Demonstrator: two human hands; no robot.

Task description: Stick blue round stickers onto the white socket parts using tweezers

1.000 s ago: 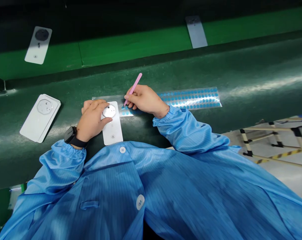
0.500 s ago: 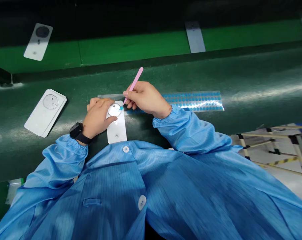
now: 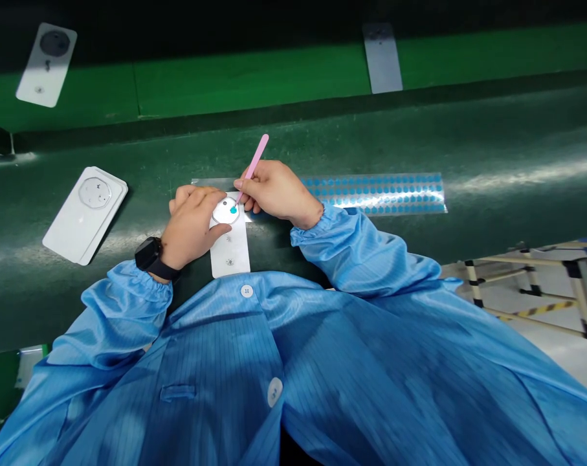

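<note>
Now our left hand (image 3: pixel 192 226), thumb and finger spread apart, rests on the flat white rounded panel (image 3: pixel 231 249) on the dark green table (image 3: pixel 278 252). The small round blue dot (image 3: pixel 233 210) sits further inside the panel's white circle (image 3: pixel 223 213) than before, at the tip of thin pink tweezers (image 3: pixel 257 158) pinched in our right hand (image 3: pixel 276 194).

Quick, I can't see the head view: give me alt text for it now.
The right hand holds a slim pink tool with a blue dot at its tip, over the round area of a white panel that the left hand touches. The right hand partly hides a clear sheet of blue dots; stacked white panels lie farther left.
</note>
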